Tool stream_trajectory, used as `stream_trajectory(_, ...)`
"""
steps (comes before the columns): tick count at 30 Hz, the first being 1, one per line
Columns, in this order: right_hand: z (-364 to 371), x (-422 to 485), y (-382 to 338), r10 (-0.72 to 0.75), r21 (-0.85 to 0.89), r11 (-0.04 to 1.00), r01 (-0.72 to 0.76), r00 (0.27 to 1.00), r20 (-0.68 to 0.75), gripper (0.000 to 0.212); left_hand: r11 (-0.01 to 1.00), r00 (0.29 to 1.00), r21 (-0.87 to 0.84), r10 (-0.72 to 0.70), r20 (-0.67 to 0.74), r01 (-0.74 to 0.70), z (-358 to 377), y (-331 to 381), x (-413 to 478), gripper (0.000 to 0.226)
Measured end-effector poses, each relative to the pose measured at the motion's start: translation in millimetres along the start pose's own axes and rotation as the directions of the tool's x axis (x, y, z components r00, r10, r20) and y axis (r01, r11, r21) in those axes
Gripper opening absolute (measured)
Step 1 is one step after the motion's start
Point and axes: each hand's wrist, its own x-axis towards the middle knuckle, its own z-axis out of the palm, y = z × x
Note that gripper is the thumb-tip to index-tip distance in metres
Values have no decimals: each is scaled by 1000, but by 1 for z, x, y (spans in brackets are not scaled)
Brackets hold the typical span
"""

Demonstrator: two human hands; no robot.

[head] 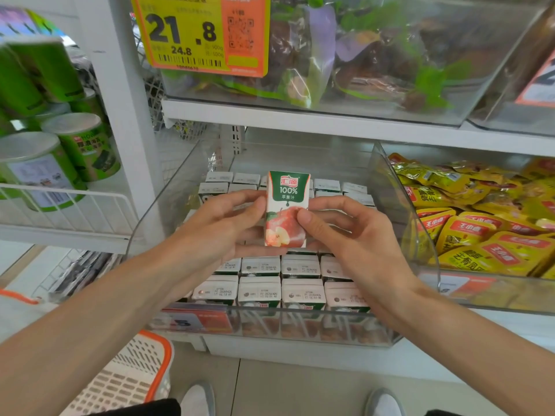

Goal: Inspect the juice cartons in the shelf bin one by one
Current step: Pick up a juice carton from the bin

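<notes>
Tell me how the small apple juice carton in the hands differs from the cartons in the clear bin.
The small green-and-white apple juice carton is held above the clear plastic bin between the left hand and right hand; the white-topped packed cartons sit in rows inside it. The held carton shows its apple-picture front; the packed cartons show mostly their tops. Both look the same kind and size.

Green cans [81,145] stand on a wire shelf [99,205] at left; yellow snack packets [480,223] lie heaped at right. A yellow price tag [192,34] hangs above, and a white-and-orange basket [132,376] sits below.
</notes>
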Motion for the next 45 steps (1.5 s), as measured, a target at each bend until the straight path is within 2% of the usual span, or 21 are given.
stream_trajectory(3,0,1,1,-11,-6,1000,11,1000,-4,22,1000,1000,-8,-3,-29,3,4,1,-1,31)
stream_trajectory(6,2,-1,1,28,-32,999,-26,997,70,16,999,998,34,5,-60,-3,6,2,-2,36)
stream_trajectory(13,0,1,-1,36,-109,994,-25,994,105,33,989,999,149,29,-37,-23,6,3,-4,45)
stream_trajectory(18,-2,3,0,87,-85,993,-79,991,97,46,995,1000,97,12,-20,-10,4,1,-3,30)
stream_trajectory(23,-3,1,-1,100,0,995,-100,991,87,33,995,997,89,54,-50,-49,4,-1,0,30)
stream_trajectory(26,-2,0,-2,79,2,997,-80,991,112,25,994,996,89,63,-56,-58,3,0,1,41)
stream_trajectory(29,-1,-1,-3,64,-17,998,-63,988,140,27,993,997,100,63,-45,-58,3,-1,1,50)
stream_trajectory(32,-1,-2,-4,18,-89,996,-3,985,170,33,983,997,163,82,-3,-81,5,-3,-1,40)
stream_trajectory(37,-2,0,-2,-41,-178,982,64,991,130,27,988,998,149,49,-27,-45,5,-4,0,50)
stream_trajectory(42,-1,0,-1,-80,-128,987,98,988,136,28,989,996,123,89,-30,-84,5,-4,0,35)
stream_trajectory(45,1,-1,-2,-213,-199,951,238,967,138,36,972,987,177,160,-21,-154,4,-4,0,42)
